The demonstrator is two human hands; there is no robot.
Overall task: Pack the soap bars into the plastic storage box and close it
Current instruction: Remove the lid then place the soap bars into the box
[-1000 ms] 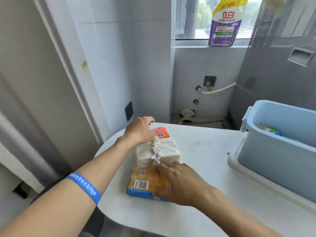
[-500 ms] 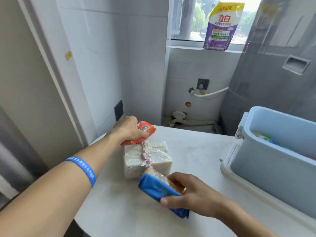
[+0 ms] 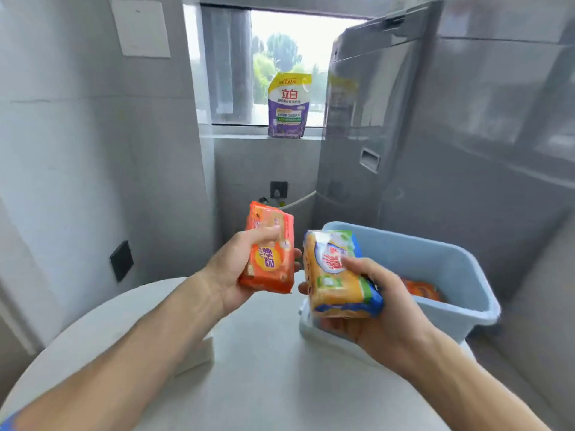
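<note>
My left hand [image 3: 231,272] grips an orange-wrapped soap bar [image 3: 270,248], held upright above the white round table [image 3: 264,384]. My right hand [image 3: 382,309] holds a yellow soap bar with blue and green wrapper edges [image 3: 337,275] beside it, in front of the light blue plastic storage box [image 3: 435,262]. The box stands open at the table's right, with an orange pack [image 3: 421,289] lying inside. Its lid [image 3: 306,326] lies under the box's near side. A white wrapped soap block [image 3: 203,353] peeks out on the table under my left forearm.
A purple and yellow detergent pouch [image 3: 289,105] stands on the window sill at the back. A grey appliance [image 3: 435,135] rises behind and right of the box. Tiled walls close in on the left, with a black wall socket [image 3: 121,259].
Both hands lifted their soap bars off the table and brought them up toward the box. The view swung right and upward, so the box now sits behind the bars.
</note>
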